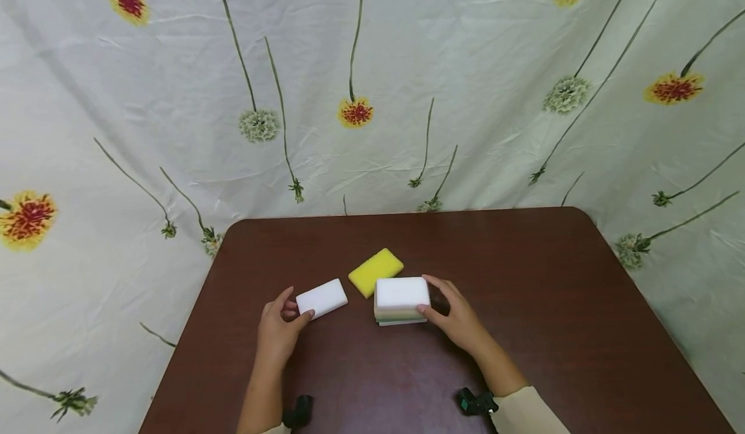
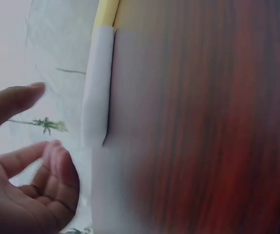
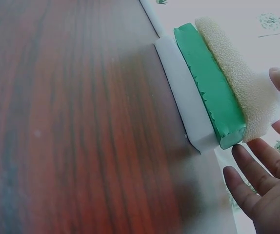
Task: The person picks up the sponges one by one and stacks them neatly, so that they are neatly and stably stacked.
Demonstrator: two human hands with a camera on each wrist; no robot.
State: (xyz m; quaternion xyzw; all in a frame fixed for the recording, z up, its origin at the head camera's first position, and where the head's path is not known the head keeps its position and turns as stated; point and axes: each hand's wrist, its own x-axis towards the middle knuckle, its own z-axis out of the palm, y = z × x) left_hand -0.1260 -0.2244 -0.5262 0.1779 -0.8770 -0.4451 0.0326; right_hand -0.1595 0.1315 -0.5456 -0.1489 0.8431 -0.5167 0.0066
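Observation:
My left hand (image 1: 279,324) is at the left end of a white sponge (image 1: 322,298) lying flat on the table. In the left wrist view its thumb and fingers stand wide apart, clear of that sponge (image 2: 98,87). To the right, a stack has a white sponge (image 1: 401,292) on top. Below it the right wrist view shows a beige porous sponge (image 3: 228,68), a green block (image 3: 210,87) and a white block (image 3: 184,92) lowest. My right hand (image 1: 460,317) pinches the top white sponge at its right end, thumb in front, finger behind.
A yellow sponge (image 1: 375,271) lies angled just behind the gap between the stack and the single white sponge. The dark brown table (image 1: 553,304) ends at a rounded far edge. Beyond it hangs a white flowered cloth (image 1: 465,52).

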